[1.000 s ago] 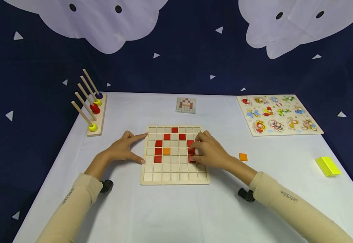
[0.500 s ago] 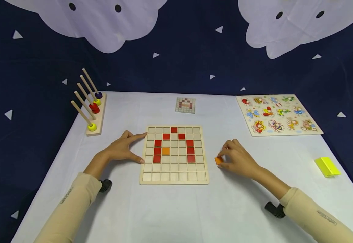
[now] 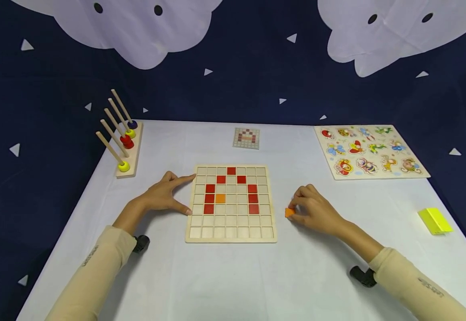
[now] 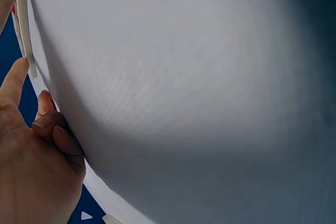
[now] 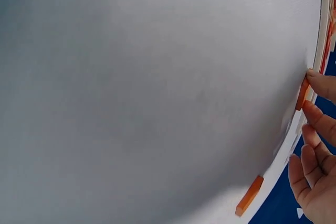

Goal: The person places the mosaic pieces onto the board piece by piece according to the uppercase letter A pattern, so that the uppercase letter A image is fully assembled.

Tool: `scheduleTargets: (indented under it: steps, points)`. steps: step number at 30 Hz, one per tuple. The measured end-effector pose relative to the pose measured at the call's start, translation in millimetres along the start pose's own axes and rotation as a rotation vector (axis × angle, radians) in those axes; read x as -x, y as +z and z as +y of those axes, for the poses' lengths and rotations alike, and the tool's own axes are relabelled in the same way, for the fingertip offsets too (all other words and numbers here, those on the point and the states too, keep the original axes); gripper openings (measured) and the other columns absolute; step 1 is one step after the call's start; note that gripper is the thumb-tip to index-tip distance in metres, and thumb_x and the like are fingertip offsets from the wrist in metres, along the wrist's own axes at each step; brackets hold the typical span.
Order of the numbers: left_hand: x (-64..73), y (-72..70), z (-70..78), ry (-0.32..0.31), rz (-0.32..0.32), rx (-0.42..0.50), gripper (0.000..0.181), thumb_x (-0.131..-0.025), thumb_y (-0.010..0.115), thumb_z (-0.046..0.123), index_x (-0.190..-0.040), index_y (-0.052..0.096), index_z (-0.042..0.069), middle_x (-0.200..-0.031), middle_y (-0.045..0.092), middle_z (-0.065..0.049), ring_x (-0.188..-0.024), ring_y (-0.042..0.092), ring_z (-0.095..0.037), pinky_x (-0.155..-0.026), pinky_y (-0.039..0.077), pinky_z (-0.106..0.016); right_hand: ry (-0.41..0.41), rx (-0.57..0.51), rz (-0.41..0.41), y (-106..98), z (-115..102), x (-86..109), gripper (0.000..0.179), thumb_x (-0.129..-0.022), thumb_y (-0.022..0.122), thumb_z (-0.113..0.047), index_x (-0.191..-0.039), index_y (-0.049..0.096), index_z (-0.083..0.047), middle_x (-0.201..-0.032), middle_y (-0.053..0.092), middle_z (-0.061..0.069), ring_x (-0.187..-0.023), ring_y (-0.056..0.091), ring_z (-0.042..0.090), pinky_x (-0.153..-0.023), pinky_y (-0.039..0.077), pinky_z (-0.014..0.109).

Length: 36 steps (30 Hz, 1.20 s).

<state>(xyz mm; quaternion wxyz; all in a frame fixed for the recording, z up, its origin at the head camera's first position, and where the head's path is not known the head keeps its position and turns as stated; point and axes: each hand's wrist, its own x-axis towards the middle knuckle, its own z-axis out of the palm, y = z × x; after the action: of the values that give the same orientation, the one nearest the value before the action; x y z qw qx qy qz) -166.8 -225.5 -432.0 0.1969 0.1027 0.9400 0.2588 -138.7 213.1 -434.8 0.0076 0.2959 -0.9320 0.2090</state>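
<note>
In the head view, a square wooden grid board [image 3: 231, 234] lies mid-table, with several red tiles [image 3: 231, 171] in an arch and one orange tile [image 3: 220, 199] in its cells. My left hand [image 3: 162, 195] touches the board's left edge with spread thumb and index finger; the left wrist view shows its other fingers curled. To the right of the board, my right hand [image 3: 313, 210] pinches a second orange tile [image 3: 289, 212] between thumb and index finger. Another orange tile [image 5: 249, 196] lies on the table in the right wrist view; the hand hides it in the head view.
A small pattern card [image 3: 246, 138] lies behind the board. At the back left stands a peg stacker [image 3: 134, 154] with coloured rings. An insect picture board [image 3: 371, 152] lies at the back right, and a yellow folded object [image 3: 435, 221] sits at the far right.
My right hand has moved off the board's right-hand red tiles to the table on the right and pinches an orange tile there. My left hand has stayed at the board's edge.
</note>
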Motion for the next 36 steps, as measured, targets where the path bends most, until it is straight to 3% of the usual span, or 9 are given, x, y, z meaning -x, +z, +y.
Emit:
scheduleTargets:
  steps: [9,14,18,22,29,36]
  points:
    - [-0.3,0.7,-1.3,0.000,0.003,-0.001,0.113,-0.060,0.090,0.055,-0.155,0.036,0.028,-0.109,0.036,-0.009,-0.095,0.043,-0.024,-0.078,0.038,-0.036,-0.043,-0.010,0.036,6,-9,-16.7,0.018,-0.073,0.088,-0.019,-0.080,0.072,-0.013,-0.091,0.053,-0.003,-0.091,0.040,0.013,-0.081,0.040,0.035]
    - [-2.1,1.3,-1.5,0.000,-0.001,-0.001,0.112,-0.060,0.090,0.054,-0.155,0.035,0.029,-0.109,0.036,-0.009,-0.094,0.044,-0.025,-0.077,0.037,-0.035,-0.084,0.023,0.030,9,-17,-31.4,0.012,-0.078,0.083,-0.013,-0.077,0.072,-0.010,-0.093,0.057,0.001,-0.091,0.043,0.017,-0.081,0.042,0.036]
    - [-2.9,1.1,-1.3,0.002,-0.003,0.001,0.113,-0.060,0.090,0.054,-0.155,0.035,0.031,-0.110,0.036,-0.008,-0.095,0.044,-0.024,-0.078,0.038,-0.035,-0.047,0.026,0.039,7,-16,-35.2,0.009,-0.078,0.082,-0.011,-0.080,0.074,-0.007,-0.095,0.059,0.005,-0.092,0.045,0.021,-0.083,0.042,0.039]
    - [-2.3,-0.6,-1.5,0.002,0.000,-0.009,0.113,-0.060,0.091,0.054,-0.155,0.034,0.031,-0.110,0.036,-0.009,-0.095,0.044,-0.024,-0.077,0.038,-0.034,-0.005,-0.031,0.055,3,-11,-29.9,0.012,-0.078,0.083,-0.015,-0.084,0.076,-0.008,-0.096,0.060,0.003,-0.093,0.045,0.020,-0.084,0.040,0.040]
    - [-1.1,-1.7,-3.0,0.002,0.000,-0.021,0.114,-0.060,0.090,0.056,-0.155,0.034,0.030,-0.111,0.037,-0.009,-0.095,0.044,-0.024,-0.077,0.038,-0.035,-0.047,-0.068,0.029,0,-4,-7.7,0.023,-0.069,0.090,-0.023,-0.085,0.077,-0.014,-0.095,0.058,-0.005,-0.094,0.044,0.013,-0.083,0.040,0.036]
    - [-2.4,0.2,-3.1,0.003,-0.003,-0.005,0.113,-0.060,0.090,0.055,-0.155,0.035,0.030,-0.109,0.036,-0.009,-0.095,0.043,-0.024,-0.076,0.037,-0.035,-0.065,-0.054,0.033,8,2,6.1,0.022,-0.068,0.090,-0.015,-0.084,0.075,-0.016,-0.096,0.056,-0.007,-0.096,0.043,0.010,-0.083,0.042,0.033]
